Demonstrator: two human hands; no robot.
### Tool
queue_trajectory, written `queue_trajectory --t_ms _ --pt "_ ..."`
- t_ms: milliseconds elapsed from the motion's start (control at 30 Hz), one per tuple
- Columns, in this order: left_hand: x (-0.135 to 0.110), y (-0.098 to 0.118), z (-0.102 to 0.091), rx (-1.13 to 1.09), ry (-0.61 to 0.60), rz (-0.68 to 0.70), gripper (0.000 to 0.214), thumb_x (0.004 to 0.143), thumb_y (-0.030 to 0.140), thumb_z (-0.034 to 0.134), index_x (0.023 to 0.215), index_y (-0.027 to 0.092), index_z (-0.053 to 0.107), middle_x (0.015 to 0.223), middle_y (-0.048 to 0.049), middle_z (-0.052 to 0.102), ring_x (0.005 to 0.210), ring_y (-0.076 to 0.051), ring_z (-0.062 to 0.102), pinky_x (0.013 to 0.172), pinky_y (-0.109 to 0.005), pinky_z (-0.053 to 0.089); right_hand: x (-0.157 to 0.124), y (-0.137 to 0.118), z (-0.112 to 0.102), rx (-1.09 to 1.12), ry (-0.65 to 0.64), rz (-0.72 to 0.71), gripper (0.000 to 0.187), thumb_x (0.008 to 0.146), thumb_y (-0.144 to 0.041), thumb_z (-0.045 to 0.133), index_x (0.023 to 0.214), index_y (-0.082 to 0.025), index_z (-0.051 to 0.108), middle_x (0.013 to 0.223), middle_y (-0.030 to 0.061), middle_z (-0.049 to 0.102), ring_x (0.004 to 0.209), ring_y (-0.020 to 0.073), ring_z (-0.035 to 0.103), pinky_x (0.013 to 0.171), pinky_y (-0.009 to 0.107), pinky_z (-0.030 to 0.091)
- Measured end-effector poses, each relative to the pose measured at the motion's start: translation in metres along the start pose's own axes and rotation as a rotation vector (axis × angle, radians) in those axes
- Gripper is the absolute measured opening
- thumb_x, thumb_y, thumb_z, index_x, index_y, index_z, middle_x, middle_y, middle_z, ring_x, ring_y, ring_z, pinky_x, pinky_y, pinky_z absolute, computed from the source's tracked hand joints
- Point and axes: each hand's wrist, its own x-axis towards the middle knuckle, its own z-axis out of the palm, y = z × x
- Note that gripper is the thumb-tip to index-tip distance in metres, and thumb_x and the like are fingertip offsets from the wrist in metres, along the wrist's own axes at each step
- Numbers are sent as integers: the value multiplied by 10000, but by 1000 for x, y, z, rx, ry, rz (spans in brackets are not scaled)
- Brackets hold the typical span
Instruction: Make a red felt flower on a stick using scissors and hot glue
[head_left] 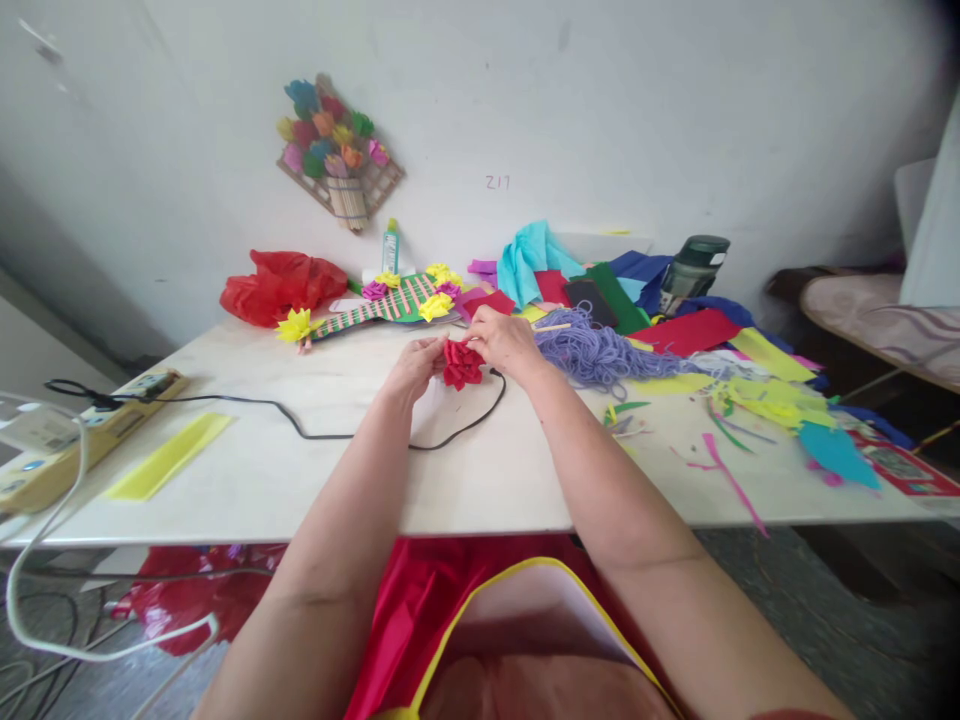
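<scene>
A red crepe-paper flower (462,364) is held just above the table between my two hands. My left hand (420,366) is closed, its fingertips pinching the flower's left side. My right hand (504,342) is closed too, thumb and fingers at the flower's upper right edge. A thin wooden stick (553,328) shows just right of my right hand; whether that hand grips it, I cannot tell. Behind my hands lies a green woven craft piece (382,312) with sticks across it and yellow and purple paper flowers. A black cord (300,428) runs under my wrists.
Purple yarn (592,345) and coloured paper sheets (697,332) are heaped on the right, near a dark bottle (694,270). At left are a power strip (90,440), a yellow paper strip (171,457) and a red plastic bag (281,288). A glue bottle (390,245) stands by the wall.
</scene>
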Motion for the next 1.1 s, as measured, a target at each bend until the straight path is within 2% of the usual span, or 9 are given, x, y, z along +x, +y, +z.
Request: queue_trajectory --t_ms 100,200,333,567,733,900,967,1100 --pt "-1 4 0 -50 -65 -41 533 568 663 845 619 180 624 550 -31 621 506 -139 554 506 -257 404 0 1 -1 52 2 14 273 909 -204 573 1071 -239 790 1176 50 692 1015 197 633 807 291 446" --pt "-3 7 0 -52 -85 -51 539 561 658 853 640 171 638 544 -23 621 510 -137 561 522 -254 410 1 5 0 119 6 8 317 898 -175 565 1125 -230 779 1160 55 692 996 194 633 829 291 458" --pt "-5 9 1 -59 -99 -40 542 532 648 874 635 165 649 543 -22 630 512 -135 563 539 -255 425 3 10 2 149 -2 -28 290 942 -250 544 1094 -206 787 1114 72 693 944 189 619 798 294 449" --pt "-1 6 -1 -63 -108 -42 482 609 590 870 629 160 652 573 -45 659 548 -157 610 586 -270 468 3 10 1 29 -100 -19 304 970 -327 516 1007 -234 803 1049 55 695 888 186 611 694 288 378" --pt "-1 1 -2 -81 -121 -33 460 635 569 866 647 157 661 576 -45 653 576 -175 630 614 -289 492 2 6 0 -14 -83 -27 274 968 -324 542 1027 -246 799 1089 55 703 908 191 623 701 288 381" --pt "-2 5 0 -142 -57 -95 487 643 594 844 781 153 692 621 -56 684 581 -179 645 562 -269 478 1 3 1 -21 -30 -19 257 972 -297 543 1004 -248 793 1115 48 705 911 188 620 709 288 383" --pt "-3 8 1 -185 -39 -111 492 635 541 856 883 151 686 663 -45 697 581 -171 649 556 -263 476 1 3 3 -42 -16 -42 278 979 -287 520 983 -250 796 1142 52 692 901 187 615 696 292 375" --pt "-6 11 4 -225 -33 -108 633 504 282 906 1060 158 628 794 -34 736 631 -166 678 599 -265 498 0 1 4 -83 8 -64 341 997 -280 455 1006 -237 793 1188 72 672 881 191 607 667 304 355"
